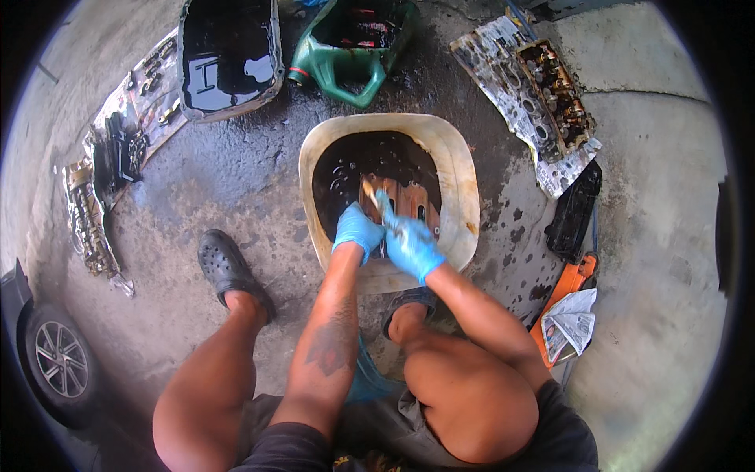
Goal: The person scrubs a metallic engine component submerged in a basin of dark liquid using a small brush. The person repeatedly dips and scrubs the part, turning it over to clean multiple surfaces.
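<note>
A pale plastic basin [464, 185] with dark, oily liquid in it stands between my feet. Over the liquid lies a rusty-brown metal engine part [414, 203] with slots in it. My left hand [358, 230], in a blue glove, is closed on the part's near left side; its fingertips are partly hidden. My right hand [414, 248], gloved too and smeared by motion, is wrapped round a brush [370, 191] whose pale head rests against the part's far left. The part's near end is hidden behind my hands.
Beyond the basin stand a dark oil-filled tub [228, 106] and a cut-open green jug [346, 67]. Engine parts lie on foil at left, near a camshaft-like assembly [88, 216]. At right are a cylinder head [554, 98], black cover [574, 212] and orange tool [560, 291]. A car wheel [61, 358] is lower left.
</note>
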Demonstrator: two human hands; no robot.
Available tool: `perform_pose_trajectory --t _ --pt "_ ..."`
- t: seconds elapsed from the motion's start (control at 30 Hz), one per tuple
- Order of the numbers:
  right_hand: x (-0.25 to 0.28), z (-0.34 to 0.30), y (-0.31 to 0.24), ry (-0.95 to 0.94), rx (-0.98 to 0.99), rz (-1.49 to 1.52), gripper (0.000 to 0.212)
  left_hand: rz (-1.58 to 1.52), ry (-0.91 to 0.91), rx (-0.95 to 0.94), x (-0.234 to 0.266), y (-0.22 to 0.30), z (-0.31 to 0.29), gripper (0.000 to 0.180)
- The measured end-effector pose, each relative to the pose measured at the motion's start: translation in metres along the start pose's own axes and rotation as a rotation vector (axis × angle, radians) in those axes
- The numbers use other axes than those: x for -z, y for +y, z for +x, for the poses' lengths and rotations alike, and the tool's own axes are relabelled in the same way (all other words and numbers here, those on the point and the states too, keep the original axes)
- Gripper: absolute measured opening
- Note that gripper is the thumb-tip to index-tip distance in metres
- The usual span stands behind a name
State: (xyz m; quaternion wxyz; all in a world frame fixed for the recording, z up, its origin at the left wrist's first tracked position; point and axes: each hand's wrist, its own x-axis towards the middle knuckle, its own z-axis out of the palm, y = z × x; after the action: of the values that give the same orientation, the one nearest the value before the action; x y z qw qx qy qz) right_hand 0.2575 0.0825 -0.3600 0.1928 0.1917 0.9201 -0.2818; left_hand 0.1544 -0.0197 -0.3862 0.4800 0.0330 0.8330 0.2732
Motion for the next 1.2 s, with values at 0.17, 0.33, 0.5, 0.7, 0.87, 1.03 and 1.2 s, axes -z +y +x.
perform_pose_trajectory --t 0.17,0.33,0.5,0.7,0.87,1.03,1.2 --pt "0.009 0.036 0.025 0.144 0.033 0.054 0.066 -0.022 0.002 -0.052 -0.006 0.008 0.003 0.064" --pt "-0.007 0.008 0.007 0.036 0.032 0.128 0.066 0.001 0.037 -0.02 -0.018 -0.02 0.016 0.064" --pt "-0.004 0.01 -0.011 -0.01 -0.013 0.063 0.064 -0.074 0.047 0.015 -0.016 -0.02 0.016 0.056" --pt "0.011 0.039 -0.003 -0.161 -0.075 0.038 0.056 -0.151 0.05 -0.114 -0.026 -0.035 0.02 0.051" --pt "0.022 0.044 0.01 -0.049 0.067 0.038 0.039 -0.012 0.0 -0.074 0.0 0.0 0.001 0.051" --pt "0.006 0.026 -0.005 0.266 0.316 -0.234 0.048 -0.107 0.035 -0.184 -0.007 -0.02 0.022 0.045" --pt "0.044 0.052 -0.021 -0.241 0.062 0.023 0.035 -0.264 -0.127 -0.211 -0.006 -0.032 0.017 0.042"
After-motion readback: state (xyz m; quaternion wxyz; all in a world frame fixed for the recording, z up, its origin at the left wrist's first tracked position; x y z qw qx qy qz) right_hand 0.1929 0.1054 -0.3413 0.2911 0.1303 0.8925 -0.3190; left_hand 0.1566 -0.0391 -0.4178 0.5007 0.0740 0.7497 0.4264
